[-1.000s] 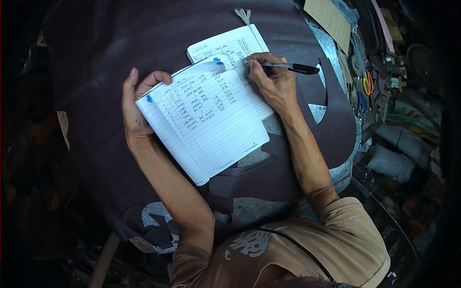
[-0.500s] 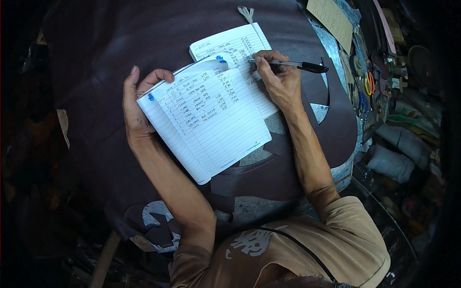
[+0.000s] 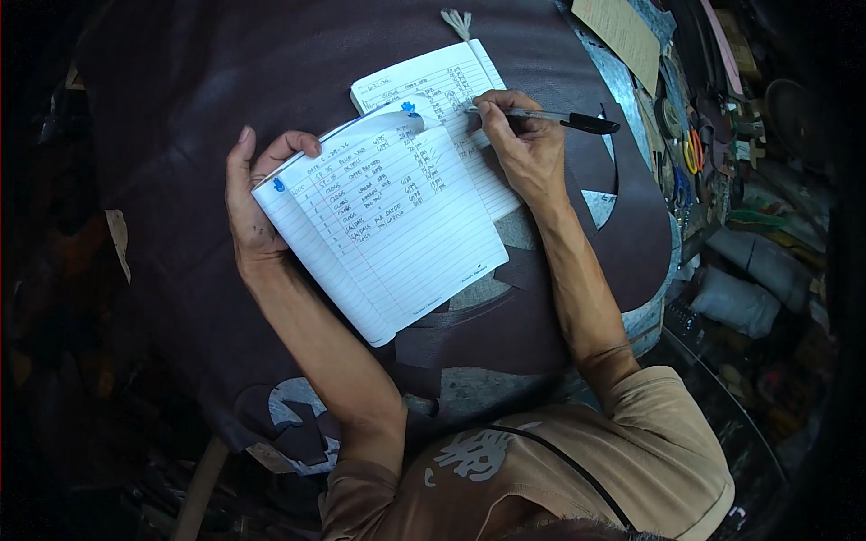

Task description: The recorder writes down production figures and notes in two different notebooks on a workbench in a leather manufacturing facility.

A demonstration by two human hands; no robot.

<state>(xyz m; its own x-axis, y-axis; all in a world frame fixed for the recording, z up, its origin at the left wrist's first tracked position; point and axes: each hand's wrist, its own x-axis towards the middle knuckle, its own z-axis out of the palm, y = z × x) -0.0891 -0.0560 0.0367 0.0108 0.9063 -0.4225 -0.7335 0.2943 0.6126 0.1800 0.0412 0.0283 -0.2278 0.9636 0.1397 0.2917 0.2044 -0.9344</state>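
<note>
Both notebooks shift slightly left across the leather compared with half a second ago, while the right hand (image 3: 523, 144) stays almost in place, so the pen (image 3: 546, 115) sits a little further right over the page. The left hand (image 3: 262, 203) holds the upper left part of the front notebook (image 3: 410, 279), its fingers curled around the edge and partly hidden behind it, its thumb standing up away from the paper. The right hand pinches the pen between thumb and fingers, tip toward the back notebook (image 3: 379, 81) and black cap end pointing right; whether the tip touches the paper is too small to tell.

The front notebook is tilted and overlaps the lower left of the back notebook. Its lined page carries rows of handwriting in the upper half, a blue mark (image 3: 278, 186) near the left corner and a curled sheet at the top. The back notebook lies open on the brown leather (image 3: 198, 135), a pale tassel (image 3: 458, 22) sticking out past its top edge. The leather covers much of the grey worktop (image 3: 474, 386), which shows through gaps. To the right are a tan sheet (image 3: 618, 41), scissors (image 3: 692, 151) with orange and yellow handles, and a clear plastic bag (image 3: 738, 302).
</note>
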